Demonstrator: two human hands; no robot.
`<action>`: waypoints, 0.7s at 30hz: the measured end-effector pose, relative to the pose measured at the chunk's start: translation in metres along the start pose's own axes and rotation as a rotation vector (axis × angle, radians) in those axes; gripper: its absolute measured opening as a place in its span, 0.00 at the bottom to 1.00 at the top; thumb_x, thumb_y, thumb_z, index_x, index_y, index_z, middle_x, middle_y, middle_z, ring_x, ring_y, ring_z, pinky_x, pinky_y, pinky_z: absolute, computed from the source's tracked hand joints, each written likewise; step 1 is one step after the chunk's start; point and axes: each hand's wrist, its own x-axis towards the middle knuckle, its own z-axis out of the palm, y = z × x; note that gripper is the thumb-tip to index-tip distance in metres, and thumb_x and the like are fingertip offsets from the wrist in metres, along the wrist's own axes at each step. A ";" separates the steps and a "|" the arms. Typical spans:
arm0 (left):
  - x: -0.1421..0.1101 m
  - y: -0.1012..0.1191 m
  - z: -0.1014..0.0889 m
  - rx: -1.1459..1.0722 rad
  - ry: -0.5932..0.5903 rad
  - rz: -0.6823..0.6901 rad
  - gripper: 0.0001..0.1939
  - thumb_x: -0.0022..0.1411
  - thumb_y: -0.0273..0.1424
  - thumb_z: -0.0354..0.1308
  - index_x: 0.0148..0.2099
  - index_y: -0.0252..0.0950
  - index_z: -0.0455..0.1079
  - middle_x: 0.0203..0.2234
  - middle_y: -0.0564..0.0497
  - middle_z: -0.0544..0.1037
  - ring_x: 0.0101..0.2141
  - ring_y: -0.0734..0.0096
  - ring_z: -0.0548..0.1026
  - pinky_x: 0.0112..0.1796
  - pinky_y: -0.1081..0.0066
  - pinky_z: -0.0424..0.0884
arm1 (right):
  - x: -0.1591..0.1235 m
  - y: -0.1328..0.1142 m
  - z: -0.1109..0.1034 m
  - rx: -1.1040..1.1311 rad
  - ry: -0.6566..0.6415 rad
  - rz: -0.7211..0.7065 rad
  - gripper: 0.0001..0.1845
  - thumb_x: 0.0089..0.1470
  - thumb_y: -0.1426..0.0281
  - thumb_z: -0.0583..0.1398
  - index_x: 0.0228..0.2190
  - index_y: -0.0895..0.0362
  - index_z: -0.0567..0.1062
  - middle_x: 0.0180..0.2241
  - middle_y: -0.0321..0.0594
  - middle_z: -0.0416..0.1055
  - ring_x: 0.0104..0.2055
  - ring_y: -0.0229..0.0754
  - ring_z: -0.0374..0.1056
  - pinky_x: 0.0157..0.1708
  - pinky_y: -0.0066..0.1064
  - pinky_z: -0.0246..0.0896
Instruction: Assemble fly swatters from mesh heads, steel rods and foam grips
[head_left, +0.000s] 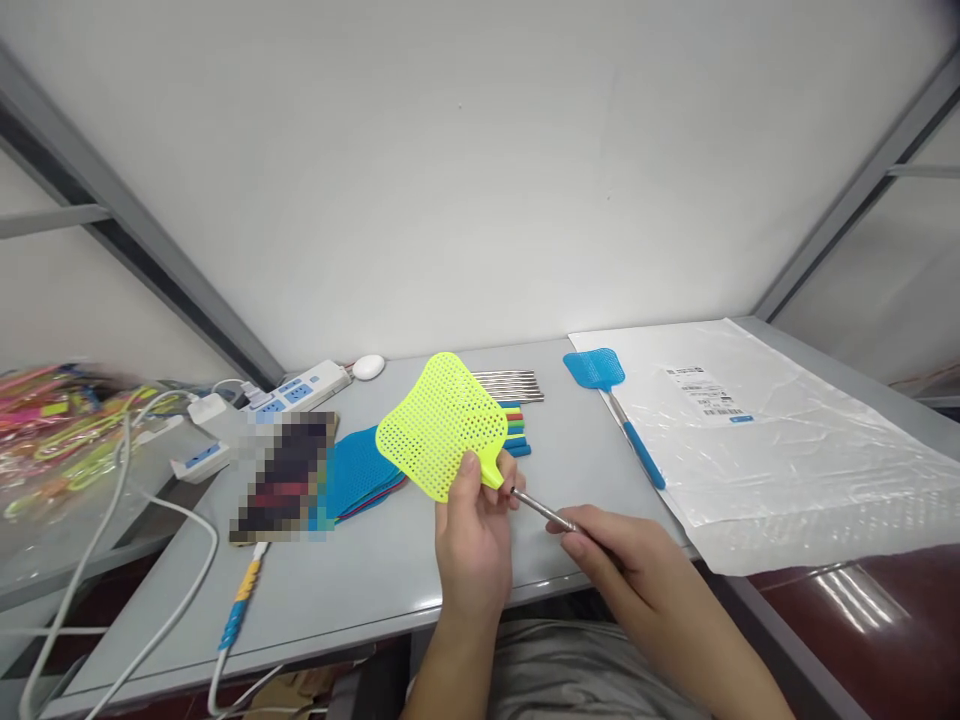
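Yellow paddle (444, 428) in left hand (474, 535), open desk (566, 430) rightward

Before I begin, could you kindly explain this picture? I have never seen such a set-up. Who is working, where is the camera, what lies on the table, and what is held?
There is no robot here: these are a person's bare hands, and the one picture comes from a camera worn on the head, looking forward and down. The left hand holds a yellow paddle; the right hand holds a metal rod, its tip near the paddle's neck. On the table lie a power strip, a pixelated flat object, blue paddles, more rods, coloured tubes, and a blue swatter at the edge of a white bag.
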 end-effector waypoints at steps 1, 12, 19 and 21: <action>-0.001 0.000 0.000 0.012 -0.014 0.002 0.20 0.67 0.38 0.53 0.24 0.36 0.58 0.20 0.54 0.62 0.24 0.74 0.63 0.26 0.72 0.62 | 0.001 -0.002 0.001 -0.015 0.003 -0.013 0.18 0.67 0.60 0.50 0.33 0.54 0.75 0.26 0.36 0.70 0.29 0.39 0.65 0.28 0.27 0.57; -0.003 0.003 -0.007 0.342 -0.010 0.131 0.20 0.66 0.42 0.52 0.25 0.39 0.59 0.21 0.51 0.68 0.25 0.68 0.66 0.28 0.68 0.65 | 0.003 -0.004 0.004 -0.090 0.033 -0.052 0.18 0.66 0.62 0.50 0.30 0.53 0.74 0.26 0.37 0.72 0.28 0.40 0.67 0.28 0.28 0.59; -0.001 0.004 -0.008 0.484 -0.082 0.145 0.19 0.68 0.43 0.48 0.28 0.39 0.64 0.23 0.50 0.69 0.28 0.66 0.66 0.31 0.66 0.62 | 0.001 0.000 0.005 -0.113 0.015 -0.007 0.19 0.67 0.59 0.47 0.29 0.53 0.69 0.24 0.35 0.67 0.25 0.39 0.61 0.26 0.29 0.53; -0.001 0.004 -0.009 0.494 -0.113 0.161 0.19 0.68 0.42 0.48 0.28 0.38 0.66 0.23 0.51 0.68 0.28 0.66 0.65 0.32 0.66 0.61 | 0.002 0.000 0.007 -0.122 0.005 0.008 0.19 0.68 0.58 0.47 0.29 0.52 0.68 0.24 0.34 0.66 0.25 0.38 0.60 0.26 0.29 0.51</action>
